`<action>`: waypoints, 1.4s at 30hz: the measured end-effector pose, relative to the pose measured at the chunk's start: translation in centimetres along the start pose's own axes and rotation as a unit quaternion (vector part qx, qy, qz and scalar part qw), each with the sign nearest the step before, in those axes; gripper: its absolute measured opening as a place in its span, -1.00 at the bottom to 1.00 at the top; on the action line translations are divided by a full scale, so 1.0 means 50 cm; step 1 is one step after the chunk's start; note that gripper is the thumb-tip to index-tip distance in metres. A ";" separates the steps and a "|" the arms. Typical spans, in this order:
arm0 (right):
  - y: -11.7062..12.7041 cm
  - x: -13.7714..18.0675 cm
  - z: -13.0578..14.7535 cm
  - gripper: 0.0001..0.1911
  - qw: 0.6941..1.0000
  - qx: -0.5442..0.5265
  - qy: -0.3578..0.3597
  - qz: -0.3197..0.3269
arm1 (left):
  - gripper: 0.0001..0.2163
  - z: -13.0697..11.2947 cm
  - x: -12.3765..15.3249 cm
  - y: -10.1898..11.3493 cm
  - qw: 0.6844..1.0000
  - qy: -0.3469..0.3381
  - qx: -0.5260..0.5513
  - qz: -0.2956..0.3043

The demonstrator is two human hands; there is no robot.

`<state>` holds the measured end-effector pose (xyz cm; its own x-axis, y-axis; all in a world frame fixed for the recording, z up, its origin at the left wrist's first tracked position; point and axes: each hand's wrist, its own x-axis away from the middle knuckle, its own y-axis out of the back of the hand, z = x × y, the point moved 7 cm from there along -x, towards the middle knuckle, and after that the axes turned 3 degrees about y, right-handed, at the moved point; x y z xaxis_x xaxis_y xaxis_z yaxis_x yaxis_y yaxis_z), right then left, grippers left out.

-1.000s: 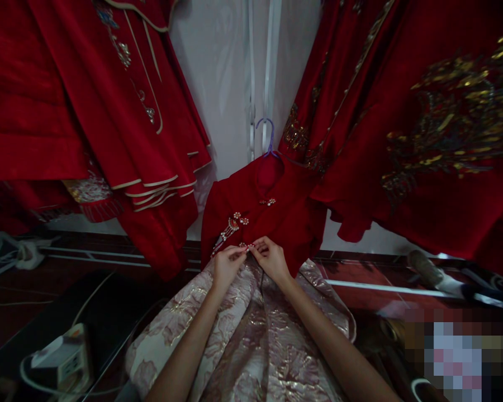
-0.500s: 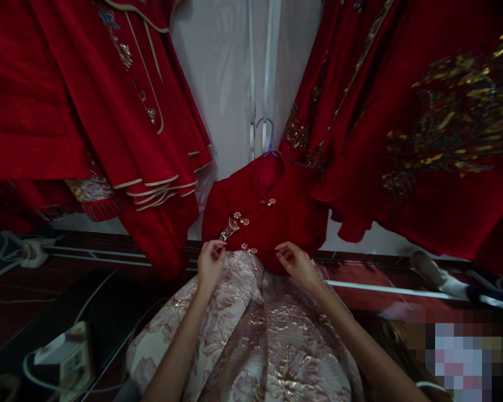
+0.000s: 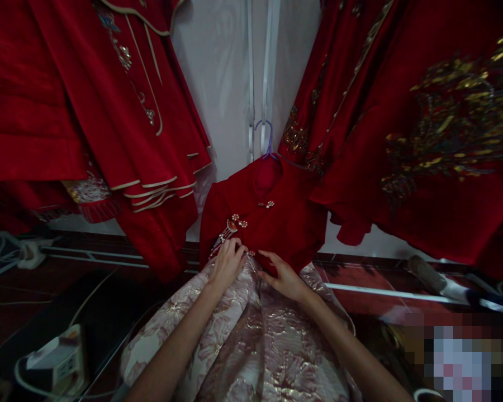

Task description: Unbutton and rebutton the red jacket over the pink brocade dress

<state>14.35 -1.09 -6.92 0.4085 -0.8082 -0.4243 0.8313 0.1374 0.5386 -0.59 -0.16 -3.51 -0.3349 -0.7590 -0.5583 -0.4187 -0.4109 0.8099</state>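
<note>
A small red dress top [image 3: 276,223] hangs on a purple hanger [image 3: 266,138] against a white wall. It has pearl clasps [image 3: 267,204] and a tasselled brooch [image 3: 230,228]. Below it spreads a pink and gold brocade skirt [image 3: 255,346]. My left hand [image 3: 227,262] rests on the lower hem of the red top, fingers curled over the bottom clasp. My right hand [image 3: 283,274] lies beside it, fingers extended and touching the hem where red cloth meets brocade. Whether either hand pinches the cloth is hidden.
Large red embroidered garments [image 3: 109,111] hang at left, and more red garments with gold thread [image 3: 423,128] at right. A white power strip with cable [image 3: 54,357] lies at lower left. A dark floor rail [image 3: 381,287] runs behind the skirt.
The hands were together at the bottom clasp, then spread apart, and have now come back together on the hem, the left higher on the clasp.
</note>
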 end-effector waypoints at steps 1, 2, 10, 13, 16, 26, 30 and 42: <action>0.003 0.000 -0.001 -0.45 1.000 -0.006 -0.004 -0.006 | -0.86 0.000 -0.002 -0.001 1.000 -0.010 0.005 0.005; 0.005 0.000 -0.003 -0.47 1.000 -0.015 -0.008 -0.010 | -0.86 0.000 -0.002 -0.002 1.000 -0.017 0.013 0.009; -0.013 -0.024 -0.013 -0.54 0.999 -0.009 -0.002 -0.041 | -0.89 0.010 0.003 -0.016 0.995 0.000 0.095 0.007; -0.019 -0.043 -0.016 -0.64 0.997 0.006 0.001 -0.075 | -0.89 0.015 0.001 -0.021 0.991 0.010 0.131 0.008; -0.025 -0.052 -0.018 -0.73 0.996 -0.012 -0.008 -0.091 | -0.89 0.025 0.003 -0.027 0.982 0.040 0.187 -0.004; 0.007 -0.032 0.007 -0.90 0.994 -0.084 -0.021 -0.064 | -0.73 0.084 -0.044 -0.086 0.770 0.265 0.577 0.059; 0.032 -0.032 0.042 -0.86 0.989 -0.139 -0.022 -0.051 | -0.68 0.118 -0.083 -0.058 0.726 0.325 0.604 -0.059; 0.054 -0.033 0.076 -0.82 0.986 -0.165 -0.037 -0.002 | -0.75 0.114 -0.112 -0.051 0.708 0.339 0.617 -0.047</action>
<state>14.48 -1.55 -1.99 0.3855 -0.8475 -0.3649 0.9156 0.3024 0.2651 -2.45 8.00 -3.45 0.0501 -0.9977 -0.0460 -0.9715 -0.0380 -0.2338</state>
